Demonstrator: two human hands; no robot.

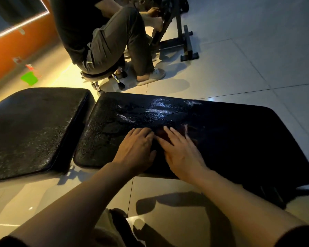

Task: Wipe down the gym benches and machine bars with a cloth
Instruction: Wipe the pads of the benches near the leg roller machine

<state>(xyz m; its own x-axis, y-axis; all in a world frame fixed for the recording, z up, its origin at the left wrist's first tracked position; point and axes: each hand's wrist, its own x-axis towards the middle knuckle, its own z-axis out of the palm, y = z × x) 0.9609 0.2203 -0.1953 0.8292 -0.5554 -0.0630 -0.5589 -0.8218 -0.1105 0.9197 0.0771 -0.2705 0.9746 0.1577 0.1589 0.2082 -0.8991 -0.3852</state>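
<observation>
Dark reddish cloth lies flat mid-pad on the black textured vinyl bench pad, pressed under left hand and right hand, fingers straight. Likely limp, light, damp; wet streaks at 12 o'clock; best pressed under flat palms.

Dark reddish cloth, mostly hidden, flat on the long black counter pad, near its middle. Wet streaks glinting on the pad's far left part. Shorter black seat pad just left, apart.

Bare forearms run from dark short sleeves to the unadorned left hand and right hand.
</observation>
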